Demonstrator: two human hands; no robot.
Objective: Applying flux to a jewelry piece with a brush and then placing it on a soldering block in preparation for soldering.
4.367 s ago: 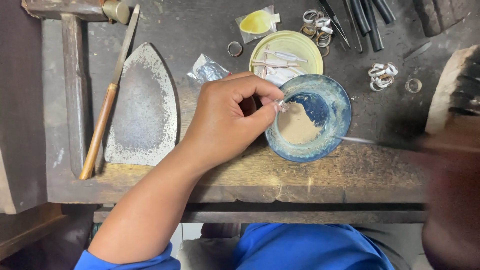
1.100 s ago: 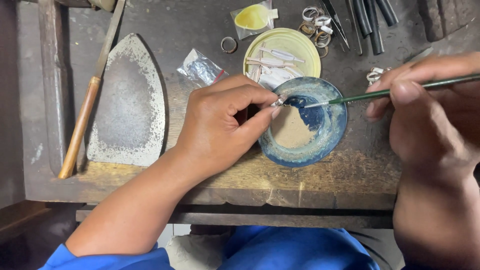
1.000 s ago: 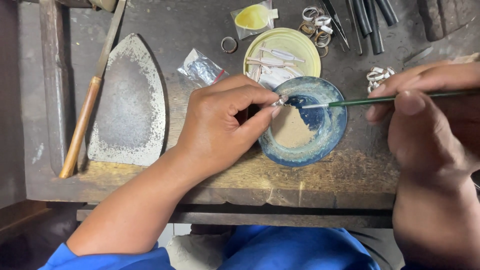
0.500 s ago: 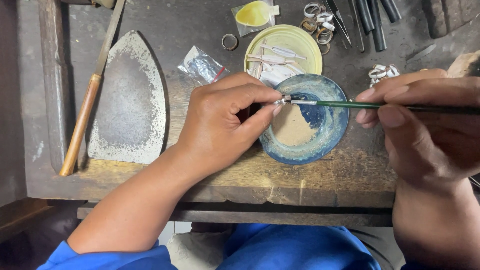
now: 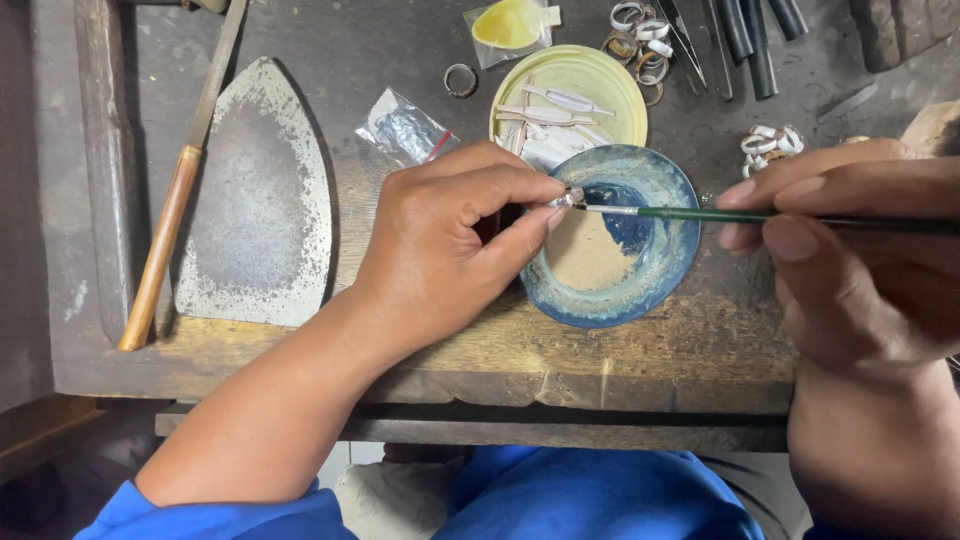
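Observation:
My left hand (image 5: 450,250) pinches a small silver piece (image 5: 568,197) between thumb and forefinger, just over the left rim of a blue glazed dish (image 5: 668,275) holding pale paste. A thin green-handled brush (image 5: 720,214) is gripped in my right hand (image 5: 860,260), lying nearly level across the dish. Its tip touches the silver piece. Both hands hover over the front of a worn wooden bench (image 5: 560,365).
A yellow lid (image 5: 600,78) with silver strips sits behind the dish. Loose rings (image 5: 640,30), a ring cluster (image 5: 772,142), dark tools (image 5: 750,35), a small plastic bag (image 5: 405,128) and a yellow packet (image 5: 508,22) lie around. A flat grey iron block (image 5: 255,200) and wooden-handled file (image 5: 175,200) lie left.
My right hand came in from the right with the brush and moved its tip leftward across the dish until it met the silver piece. My left hand stayed in place.

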